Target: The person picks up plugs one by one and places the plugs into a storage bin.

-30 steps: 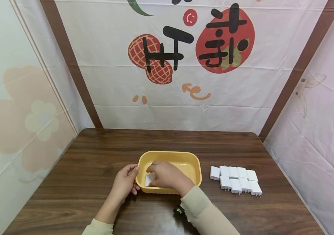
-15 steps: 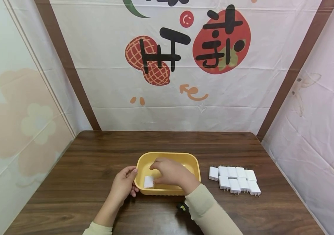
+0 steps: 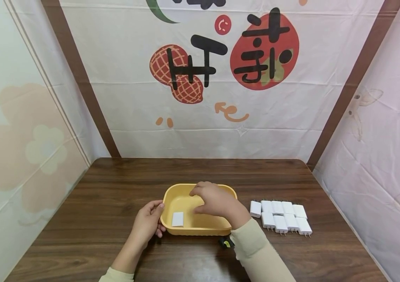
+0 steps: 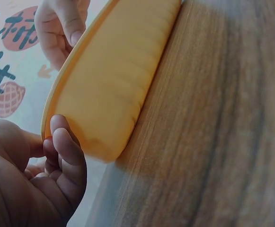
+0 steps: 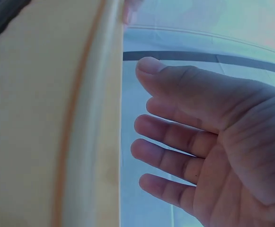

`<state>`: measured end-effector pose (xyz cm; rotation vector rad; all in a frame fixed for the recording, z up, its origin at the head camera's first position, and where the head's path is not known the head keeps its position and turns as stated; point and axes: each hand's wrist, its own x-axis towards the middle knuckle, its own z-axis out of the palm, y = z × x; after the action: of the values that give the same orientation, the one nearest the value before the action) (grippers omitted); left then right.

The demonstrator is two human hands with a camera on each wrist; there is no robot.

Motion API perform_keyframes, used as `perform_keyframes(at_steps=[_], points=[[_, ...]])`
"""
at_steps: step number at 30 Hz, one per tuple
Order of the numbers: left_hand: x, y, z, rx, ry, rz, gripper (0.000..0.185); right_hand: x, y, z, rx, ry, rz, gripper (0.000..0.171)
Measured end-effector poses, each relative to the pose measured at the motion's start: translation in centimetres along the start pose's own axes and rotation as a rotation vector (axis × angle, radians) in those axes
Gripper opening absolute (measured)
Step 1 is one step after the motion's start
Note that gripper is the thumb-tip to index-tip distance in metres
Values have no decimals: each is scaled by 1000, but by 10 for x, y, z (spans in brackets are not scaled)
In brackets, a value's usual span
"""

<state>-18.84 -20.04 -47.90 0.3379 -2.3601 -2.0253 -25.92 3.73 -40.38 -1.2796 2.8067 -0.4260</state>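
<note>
Yellow tray sits mid-table, long side toward the person. One white charger lies flat inside it, at the left end near the front wall.

Left hand grips the tray's left rim; the left wrist view shows its fingers curled against the outer wall, thumb over the edge. So it clamps on the tray.

Right hand hovers over the tray's middle-right part, palm down. It holds nothing: the right wrist view shows fingers loosely spread and apart, thumb out, beside the tray wall. It is apart from the charger in the tray, not touching it.

More white chargers lie on the table just right of the tray, packed in two rows, prongs visible on the front ones. They are near the right wrist but untouched.

Beige sleeves on both arms. A small black thing with a yellow spot sits at the right cuff; cannot tell what it is. Printed cloth backdrop behind the table.
</note>
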Motion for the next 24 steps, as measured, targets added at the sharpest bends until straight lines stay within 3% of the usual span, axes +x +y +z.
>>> perform_keyframes(at_steps=[24], points=[[1, -1, -1, 14, 1, -3, 36, -32, 37, -27, 136, -9, 109, 48]])
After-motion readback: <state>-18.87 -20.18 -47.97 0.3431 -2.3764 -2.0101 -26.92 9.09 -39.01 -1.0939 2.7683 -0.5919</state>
